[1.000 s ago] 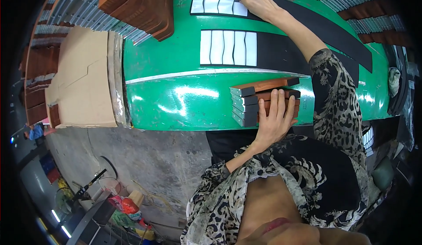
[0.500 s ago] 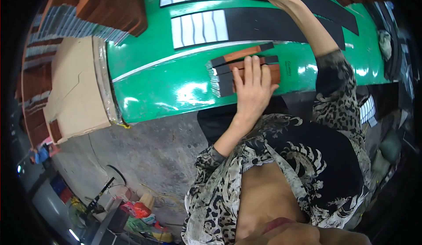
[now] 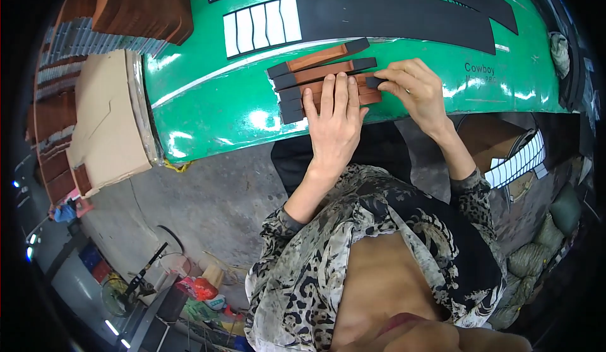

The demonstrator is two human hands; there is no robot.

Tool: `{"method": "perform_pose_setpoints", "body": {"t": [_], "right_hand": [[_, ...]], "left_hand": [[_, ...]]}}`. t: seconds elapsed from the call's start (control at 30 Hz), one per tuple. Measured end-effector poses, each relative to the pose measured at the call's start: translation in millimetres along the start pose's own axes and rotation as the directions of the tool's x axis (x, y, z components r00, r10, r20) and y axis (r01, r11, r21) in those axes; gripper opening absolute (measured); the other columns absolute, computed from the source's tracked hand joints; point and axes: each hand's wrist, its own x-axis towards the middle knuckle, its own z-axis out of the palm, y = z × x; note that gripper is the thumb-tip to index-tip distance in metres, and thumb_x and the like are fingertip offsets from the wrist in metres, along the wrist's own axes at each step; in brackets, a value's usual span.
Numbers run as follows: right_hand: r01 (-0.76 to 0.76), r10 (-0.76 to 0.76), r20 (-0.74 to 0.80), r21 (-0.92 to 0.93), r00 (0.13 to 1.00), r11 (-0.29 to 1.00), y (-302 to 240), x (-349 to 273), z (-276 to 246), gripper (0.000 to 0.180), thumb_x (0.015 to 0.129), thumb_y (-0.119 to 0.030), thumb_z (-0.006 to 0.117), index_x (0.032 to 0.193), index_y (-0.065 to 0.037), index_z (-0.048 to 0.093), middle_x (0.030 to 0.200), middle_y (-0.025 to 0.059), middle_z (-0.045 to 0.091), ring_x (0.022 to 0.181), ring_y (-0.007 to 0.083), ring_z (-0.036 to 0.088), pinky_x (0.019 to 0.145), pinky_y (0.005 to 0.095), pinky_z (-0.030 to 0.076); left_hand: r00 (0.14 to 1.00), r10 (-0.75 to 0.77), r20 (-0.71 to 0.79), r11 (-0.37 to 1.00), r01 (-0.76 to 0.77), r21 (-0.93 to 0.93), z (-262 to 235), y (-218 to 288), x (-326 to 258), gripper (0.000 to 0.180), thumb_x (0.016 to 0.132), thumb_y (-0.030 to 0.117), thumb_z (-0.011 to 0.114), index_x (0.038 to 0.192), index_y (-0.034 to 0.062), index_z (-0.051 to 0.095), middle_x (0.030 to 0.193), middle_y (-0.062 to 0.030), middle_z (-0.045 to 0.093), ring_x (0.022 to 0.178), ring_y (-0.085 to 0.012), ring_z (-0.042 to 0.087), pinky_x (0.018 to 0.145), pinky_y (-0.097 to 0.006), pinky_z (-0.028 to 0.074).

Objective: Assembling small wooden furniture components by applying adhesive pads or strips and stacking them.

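Several narrow brown strips [image 3: 320, 57] with black ends lie side by side on the green tabletop [image 3: 214, 115]. My left hand [image 3: 334, 115] rests on them, its fingers stretched out across the nearer strips. At the right end of one strip, the thumb and fingertips of my right hand [image 3: 416, 93] pinch a small black piece [image 3: 374, 82]. This piece touches or overlaps the strip's end; I cannot tell whether it is stuck there. The two farthest strips each show a black right end. Part of the nearer strips is hidden under my left hand.
Beyond the strips lie two long black sheets [image 3: 398, 16], with white gridded panels [image 3: 265, 27] at their left ends. Stacked brown pieces [image 3: 145, 8] stand far left, beside a cardboard sheet [image 3: 104, 122]. A white gridded sheet [image 3: 517, 159] hangs low on the right.
My right hand has come back from the far black sheet to the strips and now pinches a small black piece. My left hand stays on the strips; the view has shifted.
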Motion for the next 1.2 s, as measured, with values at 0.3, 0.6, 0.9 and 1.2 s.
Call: {"method": "perform_pose_setpoints", "body": {"t": [0.3,0.6,0.9,1.2], "right_hand": [[0.025,-0.025,-0.013,-0.065,1.000,0.998,-0.5,4.3,7.5,0.022,0.063,-0.013,0.075,0.085,-0.011,0.070,0.079,-0.0002,0.063,0.075,0.0181,0.055,0.063,0.0286,0.049],[0.054,-0.054,-0.002,-0.108,0.999,0.993,-0.6,6.7,10.0,0.022,0.062,-0.012,0.075,0.084,-0.011,0.070,0.078,-0.0003,0.062,0.075,0.0175,0.055,0.061,0.0281,0.050],[0.059,-0.058,0.013,-0.100,0.998,0.993,0.2,8.1,10.3,0.023,0.062,-0.011,0.075,0.084,-0.010,0.070,0.078,-0.0002,0.063,0.075,0.0177,0.056,0.061,0.0286,0.050],[0.047,-0.046,0.017,-0.081,0.999,0.996,1.6,8.8,7.8,0.022,0.062,-0.010,0.075,0.084,-0.010,0.070,0.078,0.0000,0.063,0.074,0.0183,0.055,0.062,0.0291,0.049]], "left_hand": [[1.000,-0.008,-0.023,1.000,0.008,-0.007,5.2,0.0,-4.9,0.060,0.070,0.026,0.071,0.123,0.0029,0.052,0.130,-0.0140,0.047,0.125,-0.0302,0.040,0.102,-0.057,0.024],[1.000,-0.014,-0.027,1.000,0.013,-0.027,6.0,-0.4,-5.9,0.063,0.070,0.028,0.071,0.124,0.0027,0.051,0.132,-0.0146,0.046,0.127,-0.0305,0.038,0.102,-0.058,0.023],[0.999,-0.016,-0.032,0.999,0.015,-0.029,6.6,-0.3,-5.9,0.066,0.068,0.029,0.072,0.125,0.0032,0.050,0.131,-0.0140,0.046,0.126,-0.0296,0.039,0.102,-0.057,0.023],[0.999,-0.015,-0.043,1.000,0.015,-0.012,7.5,-0.2,-6.4,0.065,0.068,0.029,0.072,0.124,0.0034,0.051,0.131,-0.0131,0.047,0.126,-0.0292,0.039,0.102,-0.057,0.023]]}}
